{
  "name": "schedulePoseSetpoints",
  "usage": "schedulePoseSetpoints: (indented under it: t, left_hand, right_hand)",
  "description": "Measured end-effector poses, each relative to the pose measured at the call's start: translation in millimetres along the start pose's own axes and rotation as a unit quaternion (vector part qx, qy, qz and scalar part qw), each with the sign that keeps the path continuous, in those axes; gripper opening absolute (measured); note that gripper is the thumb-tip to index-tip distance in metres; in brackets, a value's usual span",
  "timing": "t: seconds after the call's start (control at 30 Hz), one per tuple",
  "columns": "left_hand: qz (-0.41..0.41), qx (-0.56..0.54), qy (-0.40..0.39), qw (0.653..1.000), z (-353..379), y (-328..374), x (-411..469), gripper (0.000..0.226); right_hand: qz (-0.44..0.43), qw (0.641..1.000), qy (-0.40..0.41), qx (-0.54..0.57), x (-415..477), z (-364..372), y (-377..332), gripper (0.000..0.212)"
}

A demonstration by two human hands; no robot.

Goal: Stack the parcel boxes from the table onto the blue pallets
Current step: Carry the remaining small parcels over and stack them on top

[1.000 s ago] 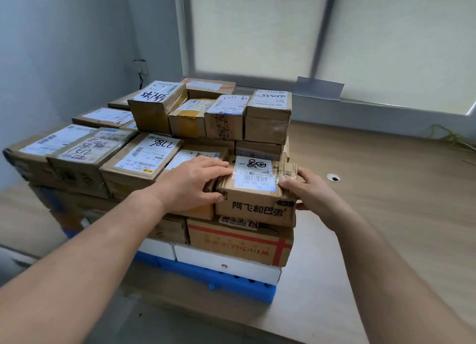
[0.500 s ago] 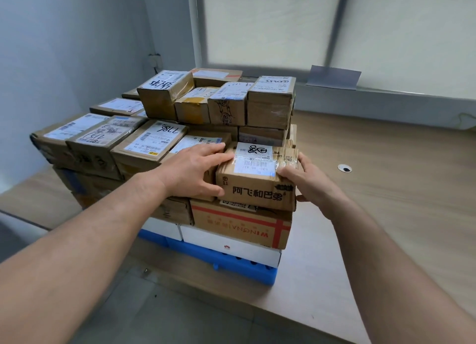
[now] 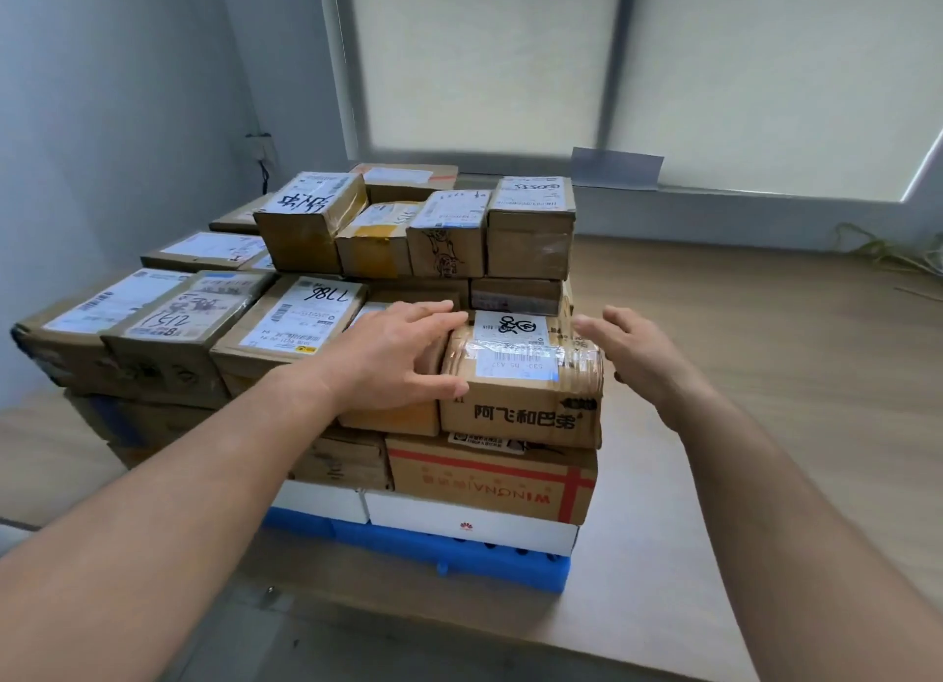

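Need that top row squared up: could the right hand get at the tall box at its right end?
Probably yes. The right hand hovers open beside the front box, and only open air lies between it and the tall box.

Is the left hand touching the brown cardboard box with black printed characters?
Touching. Head view: the left hand lies against the brown cardboard box, thumb on its front.

Brown parcel boxes (image 3: 520, 400), blue pallet (image 3: 459, 554), white boxes (image 3: 469, 520)
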State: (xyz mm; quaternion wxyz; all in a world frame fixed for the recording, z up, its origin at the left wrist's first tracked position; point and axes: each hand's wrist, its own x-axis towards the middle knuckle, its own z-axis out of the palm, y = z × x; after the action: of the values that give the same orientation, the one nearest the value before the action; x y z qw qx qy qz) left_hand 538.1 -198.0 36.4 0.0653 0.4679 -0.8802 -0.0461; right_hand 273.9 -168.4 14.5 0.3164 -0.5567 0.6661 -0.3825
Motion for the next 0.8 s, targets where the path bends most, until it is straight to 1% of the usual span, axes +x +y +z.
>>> schedulePoseSetpoints:
  t: [0.03,0.1,0.17,0.23,0.3,0.33,0.37,0.43,0.47,0.5,0.6,0.67,0.73,0.8]
  left_hand:
    - [0.002,-0.018,0.029,0.999,-4.1,-3.1,3.3,0.076]
    - [0.006,-0.035,0.098,0.995,-12.6,-10.7,11.8,0.069]
    - [-0.001,-0.029,0.16,0.987,-19.9,-21.3,22.2,0.065]
    - [-0.023,-0.019,0.195,0.98,-25.8,-34.1,33.5,0.064]
    - [-0.04,-0.015,0.2,0.979,-29.7,-45.3,43.9,0.066]
    - [-0.044,-0.02,0.194,0.98,-31.1,-49.4,48.4,0.067]
    - [-0.048,-0.03,0.185,0.981,-32.3,-52.6,52.5,0.067]
    - [-0.056,-0.044,0.171,0.983,-33.8,-56.7,59.8,0.067]
    - [-0.058,-0.042,0.167,0.983,-33.8,-58.5,63.1,0.067]
    - [-0.059,-0.038,0.165,0.984,-33.6,-60.4,66.6,0.067]
    - [-0.047,-0.018,0.16,0.986,-32.6,-64.7,75.4,0.066]
    - [-0.034,-0.016,0.164,0.986,-32.5,-66.6,78.6,0.063]
    - [-0.026,-0.025,0.176,0.984,-33.0,-68.8,79.1,0.061]
    - [-0.022,-0.031,0.184,0.982,-33.2,-71.6,78.7,0.06]
  right_hand:
    - [-0.011,0.999,0.039,-0.001,4.7,-0.5,-8.5,0.07]
    - [-0.036,0.996,0.087,0.003,15.6,0.7,-27.4,0.073]
    - [-0.049,0.992,0.111,0.02,26.6,4.4,-45.3,0.075]
    - [-0.051,0.989,0.131,0.037,38.4,7.8,-60.4,0.081]
    - [-0.034,0.988,0.134,0.063,50.3,10.6,-72.9,0.095]
    - [-0.016,0.986,0.133,0.096,55.3,11.4,-78.6,0.102]
    - [-0.006,0.982,0.133,0.134,60.7,11.4,-81.6,0.101]
    - [0.016,0.966,0.143,0.213,65.1,11.3,-84.4,0.076]
    - [0.031,0.959,0.144,0.241,68.2,11.9,-80.9,0.07]
    - [0.043,0.956,0.141,0.254,70.0,13.8,-77.1,0.073]
    - [0.071,0.959,0.105,0.255,72.6,21.0,-64.8,0.086]
    - [0.064,0.959,0.095,0.259,73.0,23.9,-63.8,0.079]
    - [0.053,0.967,0.092,0.232,72.3,24.3,-64.8,0.072]
    - [0.041,0.973,0.088,0.21,72.1,23.9,-65.1,0.07]
